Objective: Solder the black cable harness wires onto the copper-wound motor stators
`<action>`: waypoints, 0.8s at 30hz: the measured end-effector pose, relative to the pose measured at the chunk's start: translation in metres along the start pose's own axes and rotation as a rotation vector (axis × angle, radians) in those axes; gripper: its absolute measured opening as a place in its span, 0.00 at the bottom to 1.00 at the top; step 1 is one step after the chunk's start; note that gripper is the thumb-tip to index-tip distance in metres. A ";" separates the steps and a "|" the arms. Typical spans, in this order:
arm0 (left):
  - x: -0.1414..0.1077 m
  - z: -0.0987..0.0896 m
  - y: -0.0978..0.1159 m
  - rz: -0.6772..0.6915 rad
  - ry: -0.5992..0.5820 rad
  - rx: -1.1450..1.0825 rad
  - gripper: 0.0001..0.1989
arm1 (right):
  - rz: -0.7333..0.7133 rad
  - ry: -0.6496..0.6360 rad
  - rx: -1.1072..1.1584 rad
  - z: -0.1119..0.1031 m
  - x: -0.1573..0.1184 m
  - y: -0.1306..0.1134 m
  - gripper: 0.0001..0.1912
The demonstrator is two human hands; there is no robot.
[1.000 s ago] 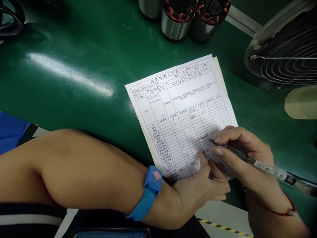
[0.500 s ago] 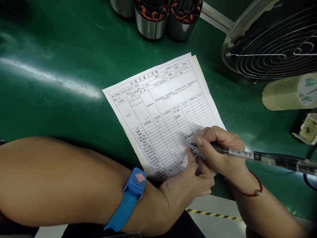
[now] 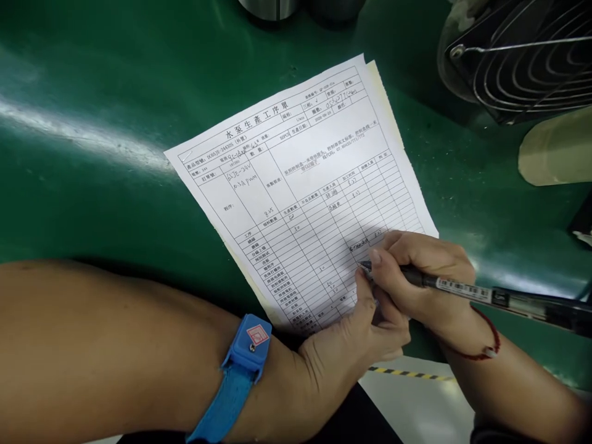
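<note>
A printed form (image 3: 277,185) with handwritten entries lies tilted on the green table, with a yellowish sheet (image 3: 388,102) showing beneath its right edge. My right hand (image 3: 416,277) is closed around a black pen (image 3: 467,291), its tip at the lower rows of the form. Over the form's lower edge, my left hand (image 3: 356,333) pinches the paper, thumb on top and fingers curled at the edge. The two hands almost touch near the pen tip. A blue wrist strap (image 3: 245,357) circles my left wrist, and a red bracelet (image 3: 485,345) my right.
Metal cylinders (image 3: 272,8) stand at the table's far edge. To the upper right is a fan with a wire guard (image 3: 518,68), and below it a pale yellowish cylinder (image 3: 550,151). Striped tape (image 3: 411,374) marks the floor beyond the table's near edge.
The view has moved closer to the form, and the cylinders and fan have slid partly out of frame. Both hands keep their hold, with the pen tip at nearly the same spot.
</note>
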State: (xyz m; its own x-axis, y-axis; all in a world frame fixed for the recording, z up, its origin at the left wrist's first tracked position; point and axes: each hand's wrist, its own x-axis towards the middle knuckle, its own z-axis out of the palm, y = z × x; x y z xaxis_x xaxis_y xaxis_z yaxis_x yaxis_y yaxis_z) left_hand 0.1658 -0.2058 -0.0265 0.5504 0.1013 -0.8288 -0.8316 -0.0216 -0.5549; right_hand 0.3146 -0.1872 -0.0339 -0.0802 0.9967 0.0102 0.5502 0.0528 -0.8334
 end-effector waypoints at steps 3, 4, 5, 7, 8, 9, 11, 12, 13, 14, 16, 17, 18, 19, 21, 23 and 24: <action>-0.002 -0.001 0.001 -0.396 0.164 -0.099 0.35 | 0.003 0.000 -0.010 0.000 0.000 -0.001 0.17; -0.002 0.000 0.001 -0.488 0.211 -0.163 0.35 | 0.002 -0.010 -0.008 -0.001 0.001 -0.002 0.17; -0.003 0.002 0.001 -0.545 0.246 -0.228 0.36 | 0.005 -0.021 -0.008 -0.001 0.001 -0.002 0.17; -0.004 0.006 0.001 -0.586 0.293 -0.365 0.37 | 0.003 -0.022 -0.017 -0.001 0.001 -0.003 0.17; -0.005 0.008 0.001 -0.588 0.316 -0.427 0.36 | 0.002 -0.016 -0.017 -0.001 0.002 -0.004 0.18; -0.005 0.010 0.000 -0.586 0.340 -0.480 0.36 | 0.000 -0.003 -0.012 -0.001 0.002 -0.004 0.18; -0.007 0.014 -0.001 -0.565 0.387 -0.545 0.35 | 0.008 0.008 -0.002 -0.001 0.003 -0.005 0.18; -0.007 0.015 -0.002 -0.546 0.401 -0.547 0.35 | 0.013 0.003 0.008 -0.001 0.003 -0.005 0.18; -0.008 0.016 -0.002 -0.528 0.404 -0.530 0.35 | 0.016 -0.006 0.018 -0.001 0.003 -0.005 0.18; -0.008 0.016 -0.003 -0.516 0.394 -0.502 0.35 | 0.016 -0.009 0.025 -0.001 0.003 -0.005 0.18; -0.007 0.013 -0.002 -0.529 0.344 -0.422 0.35 | 0.014 -0.003 0.025 -0.001 0.003 -0.004 0.18; -0.006 0.011 -0.001 -0.550 0.310 -0.369 0.36 | 0.007 0.001 0.022 -0.001 0.003 -0.003 0.18; -0.005 0.008 0.000 -0.569 0.272 -0.304 0.35 | 0.002 0.003 0.019 -0.001 0.003 -0.002 0.18; -0.003 0.005 0.002 -0.578 0.228 -0.223 0.35 | -0.003 0.010 0.019 -0.001 0.003 -0.002 0.19; 0.000 -0.003 0.005 -0.528 0.117 -0.024 0.31 | -0.011 0.029 0.018 0.000 0.003 -0.001 0.19; 0.003 -0.010 0.008 -0.386 -0.008 0.170 0.25 | -0.010 0.047 -0.008 0.000 0.003 -0.002 0.18; 0.004 -0.012 0.009 -0.301 -0.059 0.245 0.23 | -0.002 0.043 -0.024 0.000 0.003 -0.002 0.18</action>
State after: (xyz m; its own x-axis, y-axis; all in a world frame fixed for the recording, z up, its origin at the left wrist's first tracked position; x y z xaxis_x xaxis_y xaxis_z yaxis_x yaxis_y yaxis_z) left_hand 0.1613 -0.2179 -0.0356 0.7729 0.1245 -0.6222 -0.6310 0.2552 -0.7326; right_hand 0.3131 -0.1841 -0.0322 -0.0457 0.9983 0.0358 0.5697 0.0555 -0.8200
